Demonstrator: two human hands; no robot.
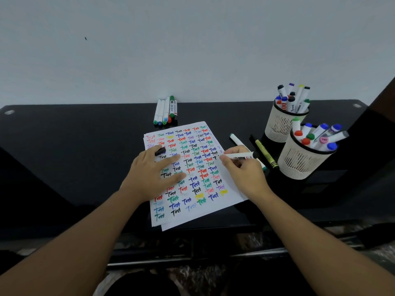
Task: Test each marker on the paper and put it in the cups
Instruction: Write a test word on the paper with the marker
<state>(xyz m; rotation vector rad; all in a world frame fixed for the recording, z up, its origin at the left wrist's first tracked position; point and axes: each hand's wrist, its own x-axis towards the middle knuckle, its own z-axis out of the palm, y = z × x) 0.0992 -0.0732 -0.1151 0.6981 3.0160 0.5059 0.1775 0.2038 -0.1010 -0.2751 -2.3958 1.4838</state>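
Left hand (152, 171) flat on paper (229, 189), fingers straight, black cap (160, 151) tucked between fingertips. Unsorted markers (165, 111) beyond paper's far edge. Right hand (242, 169) pinching uncapped marker (240, 155) at paper's right edge, tip on sheet. Loose markers (237, 139) just right of paper; cups (299, 161) further right, crowded. Risks: smearing wet ink under left palm, cap slipping, tipping a full cup on drop-in.
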